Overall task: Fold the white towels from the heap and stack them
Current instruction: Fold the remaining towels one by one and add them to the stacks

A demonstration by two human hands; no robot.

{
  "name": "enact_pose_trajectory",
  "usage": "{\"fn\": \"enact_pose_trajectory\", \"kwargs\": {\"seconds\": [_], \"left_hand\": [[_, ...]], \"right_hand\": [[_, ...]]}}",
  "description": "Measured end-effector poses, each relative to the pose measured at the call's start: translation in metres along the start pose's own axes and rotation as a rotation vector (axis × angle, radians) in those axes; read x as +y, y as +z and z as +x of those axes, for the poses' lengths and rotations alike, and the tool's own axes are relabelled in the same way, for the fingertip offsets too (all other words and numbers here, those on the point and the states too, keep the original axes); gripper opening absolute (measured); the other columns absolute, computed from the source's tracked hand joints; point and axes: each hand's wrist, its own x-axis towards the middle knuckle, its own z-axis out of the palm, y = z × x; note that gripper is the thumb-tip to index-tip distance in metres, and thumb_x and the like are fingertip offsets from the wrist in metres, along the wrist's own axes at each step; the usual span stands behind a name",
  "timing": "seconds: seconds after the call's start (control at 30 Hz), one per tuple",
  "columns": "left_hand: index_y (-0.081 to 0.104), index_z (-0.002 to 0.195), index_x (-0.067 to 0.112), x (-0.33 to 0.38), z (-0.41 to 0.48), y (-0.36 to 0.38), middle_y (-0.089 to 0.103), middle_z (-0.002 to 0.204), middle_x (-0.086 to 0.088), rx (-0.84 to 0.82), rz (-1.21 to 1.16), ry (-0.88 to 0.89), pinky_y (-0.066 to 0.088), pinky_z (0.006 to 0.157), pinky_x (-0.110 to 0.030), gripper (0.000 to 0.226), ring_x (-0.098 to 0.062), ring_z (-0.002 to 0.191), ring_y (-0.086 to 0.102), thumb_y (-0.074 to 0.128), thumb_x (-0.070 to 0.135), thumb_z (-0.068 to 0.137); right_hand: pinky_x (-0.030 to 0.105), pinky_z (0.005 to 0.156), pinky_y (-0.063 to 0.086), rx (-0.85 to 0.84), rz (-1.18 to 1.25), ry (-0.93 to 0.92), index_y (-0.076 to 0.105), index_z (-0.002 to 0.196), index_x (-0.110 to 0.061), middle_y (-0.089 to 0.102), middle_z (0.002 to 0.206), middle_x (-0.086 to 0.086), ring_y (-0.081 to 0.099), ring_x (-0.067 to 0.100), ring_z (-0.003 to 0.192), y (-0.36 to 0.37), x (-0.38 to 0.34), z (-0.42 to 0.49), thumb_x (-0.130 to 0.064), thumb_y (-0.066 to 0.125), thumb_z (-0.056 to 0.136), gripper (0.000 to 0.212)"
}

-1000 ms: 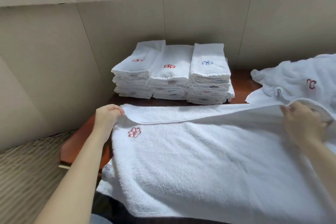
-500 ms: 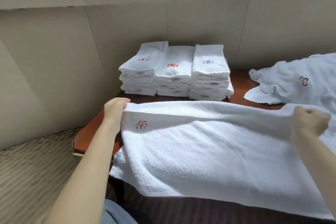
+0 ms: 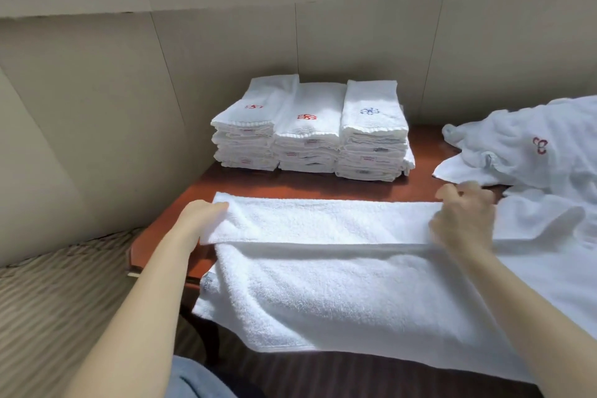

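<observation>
A white towel [image 3: 339, 287] lies spread across the reddish wooden table [image 3: 310, 184], its near part hanging over the front edge. Its far edge is folded back toward me as a band [image 3: 323, 220]. My left hand [image 3: 202, 220] grips the left end of that band. My right hand [image 3: 462, 220] pinches the right end, fingers curled over the fold. Three stacks of folded white towels [image 3: 310, 132] with red and blue emblems stand at the back of the table. The heap of unfolded towels [image 3: 529, 149] lies at the right.
A beige panelled wall [image 3: 97, 107] runs close behind and to the left of the table, with a window ledge above. Striped carpet [image 3: 58, 300] covers the floor at the left. My knee in blue fabric [image 3: 200, 378] shows at the bottom.
Both hands have brought the towel's far edge over toward me and laid it down as a folded band. The red emblem is now hidden under the fold.
</observation>
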Motion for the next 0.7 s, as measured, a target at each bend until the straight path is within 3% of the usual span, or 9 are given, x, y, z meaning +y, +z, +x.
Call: {"fn": "enact_pose_trajectory", "kwargs": {"seconds": [0.07, 0.17, 0.23, 0.3, 0.4, 0.47, 0.57, 0.63, 0.7], "left_hand": [[0.056, 0.09, 0.011, 0.008, 0.001, 0.008, 0.053, 0.099, -0.007, 0.009, -0.045, 0.025, 0.045, 0.069, -0.033, 0.011, -0.023, 0.079, 0.052, 0.055, 0.022, 0.09], [0.059, 0.113, 0.004, 0.012, 0.002, 0.008, 0.056, 0.121, -0.007, -0.167, -0.316, 0.007, 0.047, 0.086, -0.035, 0.026, -0.027, 0.102, 0.06, 0.057, 0.02, 0.094], [0.058, 0.123, 0.0, 0.012, 0.001, 0.003, 0.059, 0.124, -0.006, -0.252, -0.352, 0.022, 0.049, 0.081, -0.033, 0.037, -0.027, 0.106, 0.062, 0.058, 0.022, 0.094], [0.064, 0.106, -0.001, 0.013, 0.004, -0.002, 0.067, 0.101, -0.014, -0.191, -0.259, 0.145, 0.047, 0.072, -0.032, 0.029, -0.026, 0.086, 0.064, 0.057, 0.024, 0.095], [0.049, 0.072, 0.009, 0.021, 0.017, -0.01, 0.042, 0.067, -0.003, 0.062, -0.094, 0.395, 0.028, 0.055, -0.029, 0.029, -0.016, 0.06, 0.037, 0.052, 0.023, 0.097], [0.054, 0.074, 0.011, 0.025, 0.028, -0.013, 0.044, 0.065, 0.003, 0.18, -0.062, 0.502, 0.029, 0.058, -0.03, 0.022, -0.015, 0.061, 0.037, 0.051, 0.016, 0.096], [0.065, 0.093, 0.011, 0.021, 0.041, -0.006, 0.061, 0.082, 0.001, 0.359, 0.037, 0.491, 0.037, 0.068, -0.029, 0.014, -0.021, 0.078, 0.052, 0.051, 0.012, 0.094], [0.065, 0.099, 0.012, 0.014, 0.045, 0.001, 0.064, 0.093, -0.004, 0.325, 0.118, 0.4, 0.041, 0.075, -0.029, 0.016, -0.025, 0.089, 0.057, 0.05, 0.016, 0.096], [0.063, 0.08, 0.009, 0.008, 0.046, 0.006, 0.065, 0.09, -0.017, 0.207, 0.256, 0.287, 0.045, 0.082, -0.035, 0.027, -0.034, 0.096, 0.06, 0.049, 0.025, 0.097]], "right_hand": [[0.039, 0.085, 0.041, -0.202, 0.07, -0.228, 0.066, 0.105, -0.003, 0.054, 0.117, 0.018, 0.048, 0.037, 0.106, 0.015, -0.029, -0.012, -0.007, 0.056, 0.087, 0.022], [0.037, 0.098, 0.036, -0.442, 0.039, -0.434, 0.058, 0.119, -0.018, 0.053, 0.126, 0.006, 0.046, 0.026, 0.121, 0.038, -0.056, -0.021, -0.03, 0.036, 0.099, 0.031], [0.045, 0.111, 0.02, -0.586, -0.035, -0.396, 0.04, 0.137, -0.029, 0.032, 0.15, 0.004, 0.025, 0.024, 0.139, 0.046, -0.064, -0.019, -0.044, 0.026, 0.1, 0.042], [0.052, 0.115, 0.004, -0.681, -0.09, -0.344, 0.021, 0.147, -0.038, 0.008, 0.16, -0.002, 0.005, 0.024, 0.147, 0.052, -0.065, -0.016, -0.055, 0.018, 0.098, 0.052], [0.056, 0.114, 0.0, -0.707, -0.131, -0.31, 0.012, 0.148, -0.044, 0.001, 0.161, -0.005, -0.002, 0.024, 0.147, 0.056, -0.068, -0.011, -0.06, 0.015, 0.095, 0.055], [0.057, 0.113, 0.0, -0.705, -0.122, -0.29, 0.012, 0.148, -0.044, 0.002, 0.161, -0.005, -0.002, 0.025, 0.147, 0.06, -0.074, -0.006, -0.06, 0.015, 0.095, 0.055], [0.058, 0.113, -0.001, -0.689, -0.128, -0.255, 0.011, 0.148, -0.043, 0.002, 0.161, -0.001, -0.002, 0.027, 0.147, 0.07, -0.087, 0.001, -0.059, 0.014, 0.095, 0.056], [0.058, 0.113, -0.002, -0.663, -0.134, -0.208, 0.011, 0.149, -0.042, 0.002, 0.161, 0.001, -0.002, 0.028, 0.147, 0.075, -0.094, 0.004, -0.059, 0.014, 0.095, 0.057], [0.058, 0.114, -0.001, -0.635, -0.136, -0.178, 0.012, 0.149, -0.042, 0.004, 0.161, 0.002, -0.001, 0.028, 0.147, 0.079, -0.097, 0.005, -0.059, 0.014, 0.094, 0.057]]}}
